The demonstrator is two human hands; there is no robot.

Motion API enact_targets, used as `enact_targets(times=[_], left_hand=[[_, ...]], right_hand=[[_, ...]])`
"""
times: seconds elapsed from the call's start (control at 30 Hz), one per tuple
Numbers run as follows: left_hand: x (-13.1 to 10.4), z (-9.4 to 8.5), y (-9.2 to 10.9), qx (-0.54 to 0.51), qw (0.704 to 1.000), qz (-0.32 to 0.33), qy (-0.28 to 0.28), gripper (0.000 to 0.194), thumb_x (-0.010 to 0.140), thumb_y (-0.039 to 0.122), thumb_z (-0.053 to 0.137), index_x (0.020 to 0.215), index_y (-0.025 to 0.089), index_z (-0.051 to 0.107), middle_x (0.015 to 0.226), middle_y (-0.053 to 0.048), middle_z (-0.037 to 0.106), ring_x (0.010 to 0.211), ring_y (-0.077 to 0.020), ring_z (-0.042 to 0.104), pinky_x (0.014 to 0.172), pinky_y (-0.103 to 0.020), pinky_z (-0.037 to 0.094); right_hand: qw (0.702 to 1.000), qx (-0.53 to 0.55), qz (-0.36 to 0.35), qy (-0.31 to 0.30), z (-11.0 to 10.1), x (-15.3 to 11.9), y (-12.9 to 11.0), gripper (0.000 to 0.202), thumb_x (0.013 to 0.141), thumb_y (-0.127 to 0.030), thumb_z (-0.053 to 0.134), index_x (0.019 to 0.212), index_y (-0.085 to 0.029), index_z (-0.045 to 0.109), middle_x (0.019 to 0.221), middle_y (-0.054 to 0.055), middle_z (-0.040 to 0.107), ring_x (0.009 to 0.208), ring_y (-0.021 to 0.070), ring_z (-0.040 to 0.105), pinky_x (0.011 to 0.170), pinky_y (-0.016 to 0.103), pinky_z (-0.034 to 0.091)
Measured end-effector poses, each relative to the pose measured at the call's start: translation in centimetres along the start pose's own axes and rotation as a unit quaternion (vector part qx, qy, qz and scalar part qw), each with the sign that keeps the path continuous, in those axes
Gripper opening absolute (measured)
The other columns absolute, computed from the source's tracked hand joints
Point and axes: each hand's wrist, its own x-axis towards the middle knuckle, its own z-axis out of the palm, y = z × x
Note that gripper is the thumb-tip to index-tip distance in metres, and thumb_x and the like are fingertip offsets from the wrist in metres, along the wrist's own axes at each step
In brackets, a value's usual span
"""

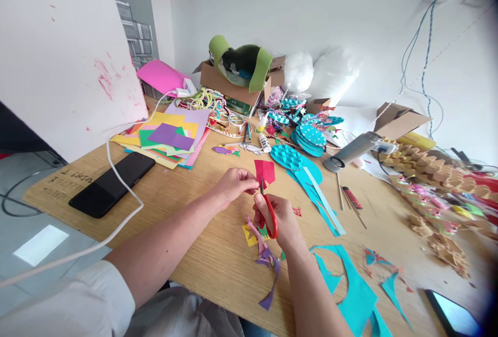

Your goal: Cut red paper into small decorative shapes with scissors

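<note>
A small piece of red paper is pinched at its lower left edge by the fingers of my left hand. My right hand grips a pair of scissors by its red handles. The blades point away from me and lie against the red paper, with part of them hidden by it. Below my hands, cut scraps in purple, pink, yellow and green lie on the wooden table.
Colored sheets and a black phone with a white cable across it lie left. Turquoise scraps and a second phone are at right. Farther back stand a glue bottle, a metal flask and a cardboard box.
</note>
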Motion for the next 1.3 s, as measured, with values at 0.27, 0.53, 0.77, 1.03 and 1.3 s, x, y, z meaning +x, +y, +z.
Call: enact_targets(times=[0.27,0.53,0.77,1.03,1.3], left_hand=[[0.1,-0.24,-0.1,-0.02,1.0,-0.017,-0.014,0.014,0.058,0.024,0.068,0.063,0.011,0.064,0.058,-0.002,0.063,0.055,-0.0101,0.056,0.06,-0.024,0.042],[0.11,-0.2,-0.31,-0.02,0.999,-0.02,-0.019,0.016,0.057,0.024,0.071,0.063,0.01,0.063,0.059,-0.001,0.062,0.055,-0.0084,0.055,0.059,-0.022,0.041],[0.25,-0.35,-0.32,-0.013,0.999,-0.018,-0.027,0.015,0.056,0.023,0.07,0.059,0.011,0.061,0.057,-0.001,0.062,0.053,-0.0081,0.053,0.057,-0.022,0.04],[0.27,-0.52,-0.27,-0.009,0.999,-0.024,-0.021,0.015,0.056,0.024,0.07,0.061,0.011,0.063,0.057,-0.001,0.063,0.053,-0.009,0.055,0.058,-0.023,0.042],[0.45,-0.5,-0.39,0.003,1.0,-0.014,0.006,0.015,0.057,0.024,0.07,0.061,0.012,0.063,0.054,0.0,0.06,0.052,-0.0088,0.054,0.054,-0.022,0.038]], right_hand=[[1.0,0.015,0.012,0.009,0.11,0.18,0.13,0.05,0.075,-0.064,0.062,0.058,-0.018,0.052,0.044,0.003,0.06,0.037,0.0115,0.052,0.038,0.019,0.037],[1.0,0.01,0.012,0.014,0.08,0.22,0.07,0.05,0.075,-0.064,0.063,0.059,-0.018,0.052,0.044,0.004,0.06,0.037,0.0118,0.053,0.038,0.019,0.037],[1.0,-0.002,0.008,0.006,0.0,0.21,0.36,0.051,0.075,-0.065,0.062,0.057,-0.018,0.051,0.046,0.004,0.061,0.038,0.0118,0.053,0.039,0.02,0.038],[1.0,0.021,0.016,0.006,0.01,0.32,0.39,0.05,0.073,-0.064,0.065,0.058,-0.017,0.054,0.045,0.002,0.058,0.037,0.0114,0.052,0.038,0.02,0.037],[1.0,0.02,0.012,0.01,0.09,0.29,0.6,0.051,0.073,-0.064,0.065,0.057,-0.017,0.054,0.044,0.003,0.058,0.036,0.0111,0.05,0.038,0.02,0.038]])
